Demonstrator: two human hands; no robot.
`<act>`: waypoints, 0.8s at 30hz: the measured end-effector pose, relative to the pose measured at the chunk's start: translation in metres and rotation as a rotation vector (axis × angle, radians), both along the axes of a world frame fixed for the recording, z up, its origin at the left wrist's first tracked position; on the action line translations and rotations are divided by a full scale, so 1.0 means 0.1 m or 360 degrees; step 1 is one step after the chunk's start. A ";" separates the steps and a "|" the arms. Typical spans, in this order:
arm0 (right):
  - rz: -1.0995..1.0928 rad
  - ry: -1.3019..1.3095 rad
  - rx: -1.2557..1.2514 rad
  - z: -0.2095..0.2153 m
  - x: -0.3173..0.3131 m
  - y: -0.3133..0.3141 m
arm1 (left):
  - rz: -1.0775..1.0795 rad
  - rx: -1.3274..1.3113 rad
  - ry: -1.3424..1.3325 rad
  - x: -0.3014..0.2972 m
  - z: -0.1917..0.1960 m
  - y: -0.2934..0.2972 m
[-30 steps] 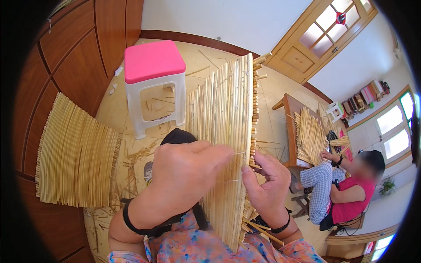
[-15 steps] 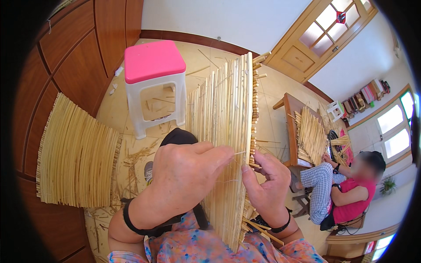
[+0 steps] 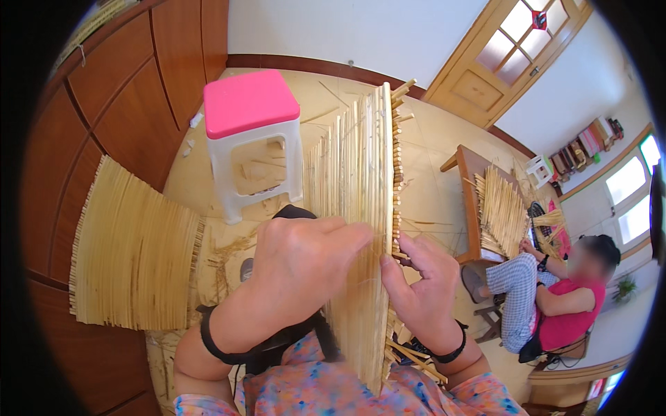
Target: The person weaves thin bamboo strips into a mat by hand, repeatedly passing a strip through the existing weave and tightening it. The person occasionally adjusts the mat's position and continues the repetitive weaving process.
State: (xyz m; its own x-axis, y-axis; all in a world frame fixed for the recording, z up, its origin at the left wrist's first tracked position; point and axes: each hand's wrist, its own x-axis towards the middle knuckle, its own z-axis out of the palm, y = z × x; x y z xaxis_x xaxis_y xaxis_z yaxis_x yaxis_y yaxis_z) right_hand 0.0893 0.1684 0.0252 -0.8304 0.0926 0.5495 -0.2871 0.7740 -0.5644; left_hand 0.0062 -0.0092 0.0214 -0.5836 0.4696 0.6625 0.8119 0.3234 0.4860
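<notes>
Left hand (image 3: 298, 267) shifted toward the stick mat's (image 3: 362, 156) edge, narrowing its gap to the right hand (image 3: 427, 288). Left fingers pinched, contents unclear; right fingers grip the edge. Mat sits between both.

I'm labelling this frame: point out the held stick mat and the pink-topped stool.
Held stick mat (image 3: 354, 180): head view, on its upper sticks.
Pink-topped stool (image 3: 252, 111): head view, on its pink seat.

Left hand (image 3: 295, 267) nearer the edge of the stick mat (image 3: 355, 156).
Its blurred fingertips (image 3: 361, 237) seem closer to the right hand (image 3: 424, 283); the mat's upper end now shows nearer the pink-topped stool (image 3: 252, 104).
</notes>
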 end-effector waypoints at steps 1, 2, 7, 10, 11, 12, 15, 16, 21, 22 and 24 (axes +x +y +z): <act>0.0023 -0.0025 -0.0020 0.00 -0.01 -0.01 | 0.0007 -0.0018 0.0002 -0.01 0.01 -0.02; 0.0036 -0.0042 -0.0046 0.01 -0.01 -0.02 | 0.0009 -0.0027 -0.0016 -0.01 0.04 -0.04; 0.0103 0.0049 -0.0164 -0.01 -0.06 -0.11 | -0.0041 -0.0174 -0.0132 -0.02 0.20 -0.24; 0.0114 0.0125 -0.0187 -0.03 -0.08 -0.13 | -0.0089 -0.0219 -0.0330 0.00 0.30 -0.33; 0.0111 0.0139 -0.0218 -0.04 -0.09 -0.13 | -0.0090 -0.0269 -0.0398 0.00 0.35 -0.33; 0.0108 0.0152 -0.0249 -0.04 -0.10 -0.14 | -0.0087 -0.0320 -0.0466 0.00 0.40 -0.34; 0.0124 0.0128 -0.0334 -0.08 -0.10 -0.18 | -0.0031 -0.0401 -0.0590 0.02 0.48 -0.35; 0.0143 0.0158 -0.0360 -0.10 -0.10 -0.20 | -0.0008 -0.0423 -0.0604 0.03 0.47 -0.39; 0.0321 0.0237 -0.0571 -0.32 -0.11 -0.14 | -0.0013 -0.0445 -0.0539 -0.02 0.45 -0.44; 0.0363 0.0236 -0.0669 -0.38 -0.13 -0.15 | -0.0007 -0.0423 -0.0566 -0.02 0.42 -0.46; 0.0346 0.0321 -0.0747 -0.46 -0.16 -0.20 | 0.0007 -0.0440 -0.0537 -0.01 0.45 -0.47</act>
State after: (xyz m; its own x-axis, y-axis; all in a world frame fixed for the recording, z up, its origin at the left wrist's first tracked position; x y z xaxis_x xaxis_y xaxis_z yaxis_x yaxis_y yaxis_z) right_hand 0.0733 0.1489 -0.0207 -0.7401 0.2040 0.6408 -0.5503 0.3638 -0.7515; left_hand 0.0053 -0.0560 0.0668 -0.7481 0.5997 0.2841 0.6210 0.4817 0.6183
